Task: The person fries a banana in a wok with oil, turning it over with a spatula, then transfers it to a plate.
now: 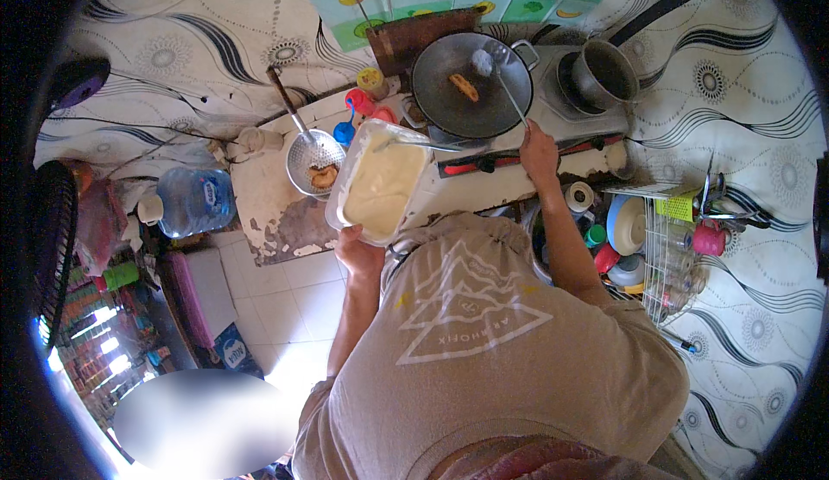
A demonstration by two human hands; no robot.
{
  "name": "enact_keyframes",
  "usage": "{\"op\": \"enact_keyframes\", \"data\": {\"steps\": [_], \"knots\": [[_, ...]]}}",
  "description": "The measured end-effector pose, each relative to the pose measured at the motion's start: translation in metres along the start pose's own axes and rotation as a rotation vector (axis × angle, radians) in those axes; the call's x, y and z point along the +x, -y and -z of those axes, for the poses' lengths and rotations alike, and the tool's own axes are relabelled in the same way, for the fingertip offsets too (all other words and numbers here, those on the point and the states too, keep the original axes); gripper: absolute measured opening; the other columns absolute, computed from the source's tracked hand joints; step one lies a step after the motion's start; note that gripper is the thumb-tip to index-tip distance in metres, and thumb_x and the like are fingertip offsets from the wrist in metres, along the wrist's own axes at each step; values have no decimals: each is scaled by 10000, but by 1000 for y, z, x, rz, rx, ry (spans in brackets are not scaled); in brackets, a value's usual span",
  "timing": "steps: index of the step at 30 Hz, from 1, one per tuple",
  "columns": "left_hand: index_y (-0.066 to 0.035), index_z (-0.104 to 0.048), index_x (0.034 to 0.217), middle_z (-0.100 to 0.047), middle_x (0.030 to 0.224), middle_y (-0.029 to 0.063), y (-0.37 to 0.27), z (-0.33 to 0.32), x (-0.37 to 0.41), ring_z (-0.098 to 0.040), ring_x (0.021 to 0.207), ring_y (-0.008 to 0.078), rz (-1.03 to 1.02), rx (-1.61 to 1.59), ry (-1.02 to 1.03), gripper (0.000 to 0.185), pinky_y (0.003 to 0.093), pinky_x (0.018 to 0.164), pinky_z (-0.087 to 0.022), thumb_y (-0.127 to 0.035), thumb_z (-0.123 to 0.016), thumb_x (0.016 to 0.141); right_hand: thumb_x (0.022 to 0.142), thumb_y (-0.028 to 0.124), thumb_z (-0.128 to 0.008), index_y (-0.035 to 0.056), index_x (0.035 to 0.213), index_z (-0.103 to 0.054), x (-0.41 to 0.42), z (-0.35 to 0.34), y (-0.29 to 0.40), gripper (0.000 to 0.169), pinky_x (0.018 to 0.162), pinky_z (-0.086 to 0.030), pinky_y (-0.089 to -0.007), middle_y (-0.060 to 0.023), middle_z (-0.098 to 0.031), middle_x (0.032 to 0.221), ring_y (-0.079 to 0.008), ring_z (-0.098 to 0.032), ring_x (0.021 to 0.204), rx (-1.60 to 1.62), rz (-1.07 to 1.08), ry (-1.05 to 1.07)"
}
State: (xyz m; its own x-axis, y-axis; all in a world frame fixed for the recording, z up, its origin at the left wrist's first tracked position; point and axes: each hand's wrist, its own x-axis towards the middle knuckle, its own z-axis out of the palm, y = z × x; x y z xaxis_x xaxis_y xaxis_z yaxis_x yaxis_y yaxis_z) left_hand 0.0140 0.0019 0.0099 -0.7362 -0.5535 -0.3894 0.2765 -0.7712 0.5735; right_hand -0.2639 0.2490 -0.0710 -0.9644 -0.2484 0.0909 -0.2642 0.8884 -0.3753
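My left hand [360,251] grips the near end of a plastic tub [334,198] of pale, thick batter [382,188]. A metal spoon [427,146] lies across the tub's far part. The handle of a metal utensil [511,97] is in my right hand [539,153]; its head is inside a dark wok [447,114]. One browned fried piece [464,87] is in the wok, left of the utensil. Left of the tub, a perforated metal skimmer [300,159] holds a browned fried piece [323,176].
A small saucepan [605,75] sits on the stove [557,120], right of the wok. Red and blue plastic items [344,132] and a lidded jar [372,82] stand behind the tub. A large water bottle [197,201] is at left; a dish rack [655,253] with dishes is at right.
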Motion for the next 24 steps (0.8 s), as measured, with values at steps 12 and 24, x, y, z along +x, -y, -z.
{"op": "enact_keyframes", "data": {"steps": [12, 24], "knots": [[9, -453, 1339, -533, 1322, 153, 1, 7, -2, -502, 1239, 322, 39, -55, 0, 674, 457, 1062, -388, -195, -524, 700, 927, 131, -497, 28, 1144, -627, 1, -9, -15, 273, 654, -532, -533, -251, -662, 809, -445, -650, 737, 136, 58, -16], [0, -440, 1353, -522, 1336, 154, 0, 5, -6, -491, 1249, 342, 59, -32, -4, 688, 502, 1047, -398, -211, -516, 703, 901, 127, -523, 54, 1132, -649, -5, -11, -13, 274, 662, -524, -527, -259, -663, 832, -449, -634, 717, 18, 102, -101]]}}
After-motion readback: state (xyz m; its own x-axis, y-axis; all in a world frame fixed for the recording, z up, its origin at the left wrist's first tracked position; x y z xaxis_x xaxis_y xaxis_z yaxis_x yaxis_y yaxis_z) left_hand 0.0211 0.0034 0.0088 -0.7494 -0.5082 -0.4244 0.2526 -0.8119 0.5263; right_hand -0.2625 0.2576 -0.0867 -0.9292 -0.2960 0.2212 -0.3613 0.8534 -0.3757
